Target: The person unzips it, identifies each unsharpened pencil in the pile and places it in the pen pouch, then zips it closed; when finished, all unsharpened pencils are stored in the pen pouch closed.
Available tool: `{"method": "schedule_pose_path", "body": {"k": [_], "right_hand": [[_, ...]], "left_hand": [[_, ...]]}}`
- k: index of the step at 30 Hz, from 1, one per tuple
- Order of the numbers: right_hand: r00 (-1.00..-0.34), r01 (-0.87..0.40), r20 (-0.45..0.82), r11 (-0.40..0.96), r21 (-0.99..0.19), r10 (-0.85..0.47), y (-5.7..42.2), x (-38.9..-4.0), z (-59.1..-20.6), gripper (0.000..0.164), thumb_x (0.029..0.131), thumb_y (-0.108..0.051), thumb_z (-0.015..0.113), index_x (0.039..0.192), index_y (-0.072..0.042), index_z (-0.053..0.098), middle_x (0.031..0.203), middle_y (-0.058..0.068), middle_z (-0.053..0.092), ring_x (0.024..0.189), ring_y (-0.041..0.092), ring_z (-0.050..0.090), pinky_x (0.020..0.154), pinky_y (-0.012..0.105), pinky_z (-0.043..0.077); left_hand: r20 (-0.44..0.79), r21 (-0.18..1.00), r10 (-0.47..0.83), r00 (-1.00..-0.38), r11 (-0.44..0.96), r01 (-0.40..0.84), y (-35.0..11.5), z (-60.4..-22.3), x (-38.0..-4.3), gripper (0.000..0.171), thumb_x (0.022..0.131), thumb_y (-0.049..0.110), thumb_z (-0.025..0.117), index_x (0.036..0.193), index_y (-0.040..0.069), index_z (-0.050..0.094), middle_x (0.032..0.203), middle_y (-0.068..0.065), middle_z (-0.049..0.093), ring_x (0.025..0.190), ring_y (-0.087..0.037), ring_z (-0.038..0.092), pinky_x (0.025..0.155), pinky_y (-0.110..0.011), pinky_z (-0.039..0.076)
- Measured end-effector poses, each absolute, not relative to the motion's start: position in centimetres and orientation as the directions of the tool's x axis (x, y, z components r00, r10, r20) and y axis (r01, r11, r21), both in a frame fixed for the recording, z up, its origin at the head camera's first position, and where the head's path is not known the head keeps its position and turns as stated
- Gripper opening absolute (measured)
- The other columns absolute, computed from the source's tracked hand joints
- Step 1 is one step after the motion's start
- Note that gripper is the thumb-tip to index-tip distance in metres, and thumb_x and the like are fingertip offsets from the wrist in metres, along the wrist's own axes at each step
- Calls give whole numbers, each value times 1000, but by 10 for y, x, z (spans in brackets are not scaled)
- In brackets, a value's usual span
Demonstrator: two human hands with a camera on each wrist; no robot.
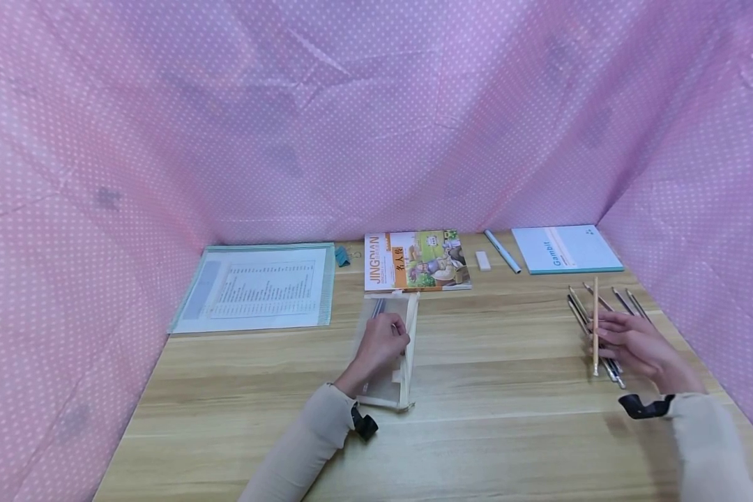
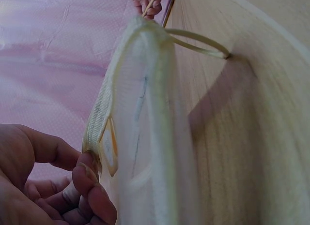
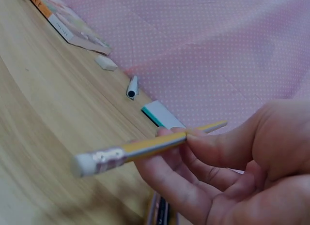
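My left hand pinches the zippered edge of a see-through mesh pencil pouch with cream trim. In the left wrist view the pouch stands lifted at its edge, and dark slim shapes show through the mesh. At the right, my right hand holds a yellow pencil between thumb and fingers. The right wrist view shows its white eraser end pointing left. Under and around that hand, several more pencils lie loosely on the table.
A clear document folder with printed paper lies at the left, a teal binder clip beside it. Along the back are a colourful book, a white eraser, a light blue pen and a pale blue notebook. Pink dotted cloth surrounds the table.
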State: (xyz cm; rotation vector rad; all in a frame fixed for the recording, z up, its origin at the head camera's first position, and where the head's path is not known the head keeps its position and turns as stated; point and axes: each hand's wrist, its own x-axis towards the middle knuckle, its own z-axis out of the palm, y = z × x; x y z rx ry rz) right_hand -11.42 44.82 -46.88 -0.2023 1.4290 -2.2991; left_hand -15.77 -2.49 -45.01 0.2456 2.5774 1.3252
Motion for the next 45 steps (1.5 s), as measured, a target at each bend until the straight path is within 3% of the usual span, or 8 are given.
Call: {"method": "schedule_pose_path", "body": {"k": [8, 16, 45], "right_hand": [[-849, 290, 10, -479, -828, -529, 437, -118, -472, 53, 102, 12, 19, 129, -7, 60, 119, 9, 69, 112, 18, 68, 95, 40, 57], [-854, 288, 16, -499, -817, -519, 422, -120, -475, 53, 102, 12, 19, 129, -8, 60, 122, 7, 69, 111, 19, 69, 95, 41, 57], [-820, 290, -23, -379, -879, -572, 343, -129, -475, 48, 102, 10, 26, 129, -15, 57, 117, 1, 69, 109, 14, 69, 92, 37, 58]], "left_hand": [[-128, 816, 256, -958, 577, 45, -25, -451, -158, 11, 85, 3, 61, 75, 7, 63, 66, 0, 58, 59, -10, 52, 52, -21, 40], [-124, 818, 253, -959, 574, 46, -25, -452, -158, 11, 85, 3, 61, 75, 7, 63, 65, 0, 58, 57, -10, 51, 51, -21, 39], [-110, 824, 255, -961, 564, 55, -24, -457, -157, 10, 86, 3, 62, 77, 6, 63, 66, -1, 59, 57, -10, 51, 51, -21, 39]]}}
